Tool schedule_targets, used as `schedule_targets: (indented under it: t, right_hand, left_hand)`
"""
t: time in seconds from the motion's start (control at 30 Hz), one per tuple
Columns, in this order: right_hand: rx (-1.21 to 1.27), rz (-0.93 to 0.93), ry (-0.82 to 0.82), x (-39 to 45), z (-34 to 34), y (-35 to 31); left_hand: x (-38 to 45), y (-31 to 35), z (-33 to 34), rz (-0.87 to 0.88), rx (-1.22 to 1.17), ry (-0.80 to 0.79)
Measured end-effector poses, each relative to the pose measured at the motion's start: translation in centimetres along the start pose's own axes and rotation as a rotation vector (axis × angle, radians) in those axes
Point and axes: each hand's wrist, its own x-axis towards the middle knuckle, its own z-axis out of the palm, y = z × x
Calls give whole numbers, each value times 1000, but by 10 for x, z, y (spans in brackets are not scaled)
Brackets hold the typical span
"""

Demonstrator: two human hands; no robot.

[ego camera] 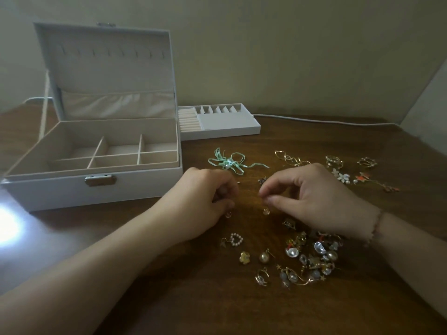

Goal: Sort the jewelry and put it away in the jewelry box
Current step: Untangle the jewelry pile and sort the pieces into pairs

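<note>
A dark brown wooden table (217,298) fills the view, set against a plain pale wall (290,56). A white cable (326,120) runs along the table's far edge.

One white jewelry box (92,187) stands at the left with its lid raised upright; its base shows six compartments split by thin dividers, none visibly holding anything. One separate white tray (229,128) lies just behind and to the right of the box, with ring rolls on its left side and a row of small slots at the back.

Two bare hands hover low over the table's middle, near each other. The left hand (205,201) has curled fingers pinching a small gold piece (228,214) that dangles below. The right hand (312,201) pinches a small gold earring (266,211) between thumb and fingertips; a thin bracelet (377,223) circles its wrist.

Loose jewelry is scattered around: one mint green ribbon bow (228,162) beyond the hands, one pearl heart (236,239) near the left wrist, and a tangled pile of earrings (312,259), too many to count, under the right wrist.
</note>
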Motion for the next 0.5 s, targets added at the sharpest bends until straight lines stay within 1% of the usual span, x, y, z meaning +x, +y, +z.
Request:
schedule_targets:
  t: [0.07, 0.13, 0.4, 0.47, 0.5]
  right_hand:
    - [-47, 10, -75, 8, 2, -7]
    - [-106, 3, -109, 19, 8, -13]
    - [-80, -2, -160, 50, 23, -24]
    - [-101, -47, -126, 50, 14, -21]
    - [-108, -67, -105, 47, 5, -19]
  left_hand:
    - [0, 0, 2, -14, 48, 40]
    - [0, -1, 3, -26, 68, 60]
    - [1, -2, -4, -47, 14, 160]
    - [1, -3, -5, -23, 25, 183]
    - [0, -4, -5, -4, 33, 170]
